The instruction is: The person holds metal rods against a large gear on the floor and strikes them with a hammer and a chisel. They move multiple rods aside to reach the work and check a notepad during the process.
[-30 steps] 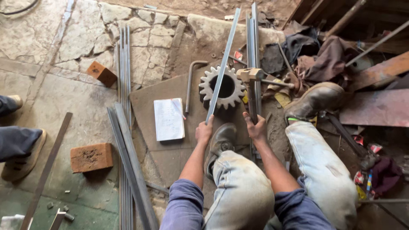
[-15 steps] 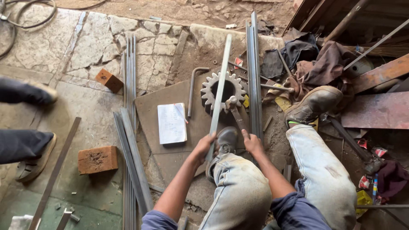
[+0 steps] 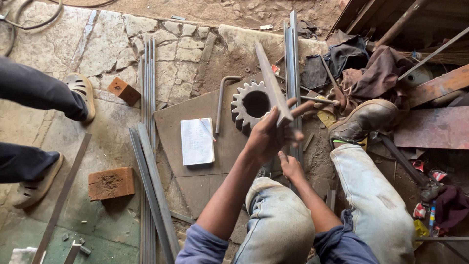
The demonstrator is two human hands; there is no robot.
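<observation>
My left hand (image 3: 266,136) is raised and shut on a short steel angle bar (image 3: 270,80), which points up and away over a large toothed gear (image 3: 245,104). Lower down, between my knees, my right hand (image 3: 291,167) is off the bar, fingers loosely apart. It hovers over a bundle of long steel strips (image 3: 293,58) lying on the ground. I sit with both legs in pale jeans, and my boot (image 3: 364,120) rests to the right of the strips.
A white notebook (image 3: 197,142) and a bent rod (image 3: 222,98) lie on a flat metal plate (image 3: 195,186). Long rods (image 3: 147,98) and two bricks (image 3: 111,183) (image 3: 122,90) lie left. Another person's shoes (image 3: 82,95) (image 3: 36,181) stand far left. Rags (image 3: 361,73) and scrap fill the right.
The bar, held low by both hands before, is now lifted and tilted by my left hand alone. My right hand has let go and dropped. The other person's feet stepped closer.
</observation>
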